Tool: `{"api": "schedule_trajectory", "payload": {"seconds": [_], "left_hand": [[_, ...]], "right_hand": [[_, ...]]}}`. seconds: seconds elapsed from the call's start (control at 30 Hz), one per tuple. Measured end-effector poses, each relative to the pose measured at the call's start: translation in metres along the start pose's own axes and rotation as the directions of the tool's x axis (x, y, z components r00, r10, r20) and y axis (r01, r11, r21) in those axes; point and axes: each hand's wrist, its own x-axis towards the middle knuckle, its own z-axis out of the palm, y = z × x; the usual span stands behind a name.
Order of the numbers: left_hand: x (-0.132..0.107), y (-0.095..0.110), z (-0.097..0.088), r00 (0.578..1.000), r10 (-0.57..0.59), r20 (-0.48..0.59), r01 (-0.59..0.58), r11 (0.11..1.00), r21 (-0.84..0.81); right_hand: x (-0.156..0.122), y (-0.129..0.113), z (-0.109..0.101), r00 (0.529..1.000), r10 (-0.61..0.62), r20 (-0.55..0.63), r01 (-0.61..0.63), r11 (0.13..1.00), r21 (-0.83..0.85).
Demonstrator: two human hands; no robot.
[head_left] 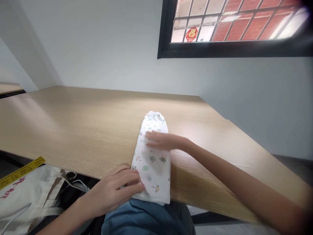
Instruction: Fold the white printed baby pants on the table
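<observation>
A long, folded white cloth piece lies on the wooden table with its near end at the front edge. Small green and yellow cartoon figures are printed on it, and its far end is gathered like an elastic cuff. My left hand rests on the cloth's lower left edge, fingers stretched over it. Across the upper half lies my right hand, flat with the fingers extended and slightly blurred by motion. Both palms are turned down, so what is under them is hidden.
The pale wooden table reaches back to a grey wall with a dark-framed, barred window. At lower left, below the table edge, are a cream cloth bag, a yellow strip and cables.
</observation>
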Motion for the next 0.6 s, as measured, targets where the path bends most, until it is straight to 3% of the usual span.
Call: {"api": "schedule_trajectory", "payload": {"seconds": [0.13, 0.23, 0.3, 0.37, 0.47, 0.6], "left_hand": [[0.003, 0.003, -0.003, 0.977, -0.196, 0.079, 0.206, 0.967, -0.147], [0.003, 0.001, -0.001, 0.984, -0.167, 0.066, 0.176, 0.972, -0.155], [0.0, -0.004, 0.003, 0.998, -0.055, -0.002, 0.054, 0.988, -0.146], [-0.002, -0.01, 0.006, 0.999, -0.01, -0.036, 0.003, 0.984, -0.179], [-0.005, -0.015, 0.007, 0.999, -0.034, -0.014, 0.03, 0.963, -0.269], [-0.003, -0.011, -0.005, 0.995, -0.079, -0.068, 0.048, 0.926, -0.376]], "right_hand": [[-0.063, -0.048, 0.023, 0.991, -0.128, 0.048, 0.131, 0.989, -0.07], [-0.092, -0.064, 0.05, 0.975, -0.223, -0.024, 0.215, 0.96, -0.179], [-0.099, -0.066, 0.065, 0.957, -0.27, -0.107, 0.237, 0.939, -0.251], [-0.1, -0.064, 0.074, 0.918, -0.316, -0.239, 0.242, 0.925, -0.294], [-0.097, -0.062, 0.077, 0.841, -0.359, -0.405, 0.273, 0.927, -0.256], [-0.097, -0.071, 0.062, 0.787, -0.342, -0.514, 0.309, 0.939, -0.152]]}}
